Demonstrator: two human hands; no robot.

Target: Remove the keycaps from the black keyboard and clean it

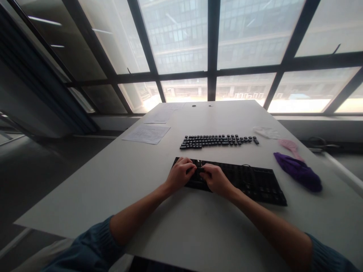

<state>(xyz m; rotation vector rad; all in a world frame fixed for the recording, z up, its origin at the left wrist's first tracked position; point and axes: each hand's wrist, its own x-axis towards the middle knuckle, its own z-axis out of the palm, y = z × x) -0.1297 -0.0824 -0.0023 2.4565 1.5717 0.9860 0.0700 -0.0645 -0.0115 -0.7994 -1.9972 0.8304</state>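
Note:
A black keyboard lies on the white table in front of me. My left hand and my right hand rest on its left end, fingers curled and pinched together over a small metal tool or keycap that I cannot make out clearly. Behind the keyboard, several loose black keycaps are lined up in rows.
A purple cloth, a pink brush and a white crumpled wrapper lie to the right. Printed sheets of paper sit at the far left of the table. Large windows stand behind the table's far edge.

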